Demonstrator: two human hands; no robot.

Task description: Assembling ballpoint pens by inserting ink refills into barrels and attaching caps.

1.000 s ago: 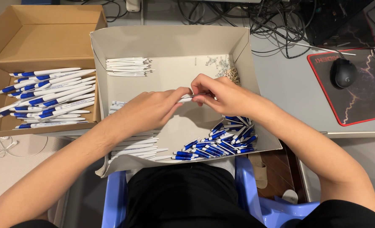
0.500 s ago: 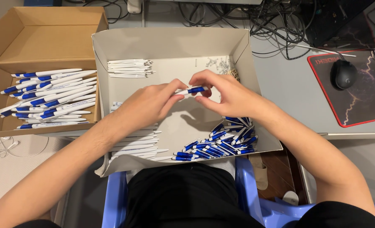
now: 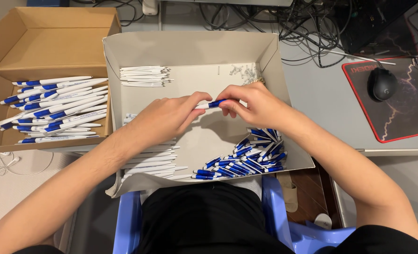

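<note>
Your left hand and right hand pinched a white-and-blue plastic pen between them above the middle of the shallow grey cardboard tray; your fingers hid both its ends. Small clear parts near the tray's far right corner were too tiny to identify.

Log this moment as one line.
left hand: holds pen's white end | right hand: holds its blue end | pen: over grey box | finished pens: cardboard box

Grey desk, tangled black cables, blue plastic chair, pale floor
</note>
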